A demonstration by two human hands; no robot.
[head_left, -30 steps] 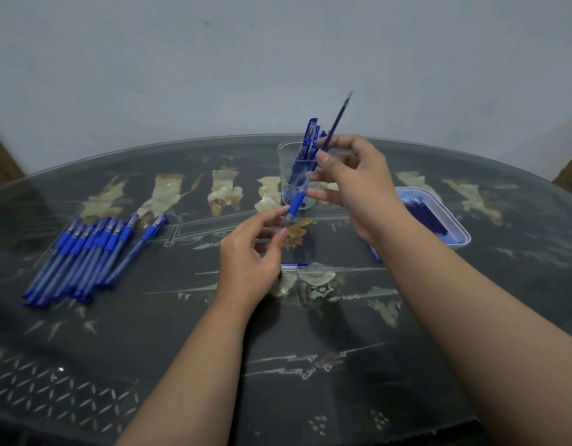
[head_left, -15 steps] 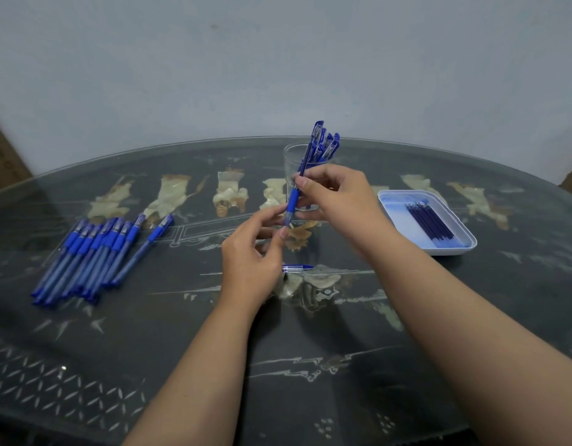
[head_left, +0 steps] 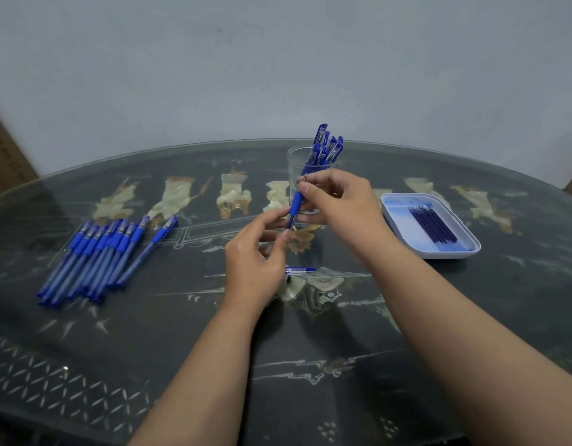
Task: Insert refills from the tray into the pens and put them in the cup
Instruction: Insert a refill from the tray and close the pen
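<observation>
Centrally, in the head view, both hands are holding one blue pen (head_left: 296, 204) above the table. The left hand (head_left: 255, 255) is pinching its lower barrel; the right hand (head_left: 339, 204) is pinching its tip end. Its long axis is running from seven o'clock to one o'clock, toward the cup (head_left: 292, 169) just behind the right hand. The refill tray (head_left: 439, 254) is lying at three o'clock.

A glossy glass-topped worktop (head_left: 407, 317) carries a clear cup (head_left: 299, 175), a smooth white plastic tray (head_left: 471, 249) and translucent blue plastic pens (head_left: 95, 262).
</observation>
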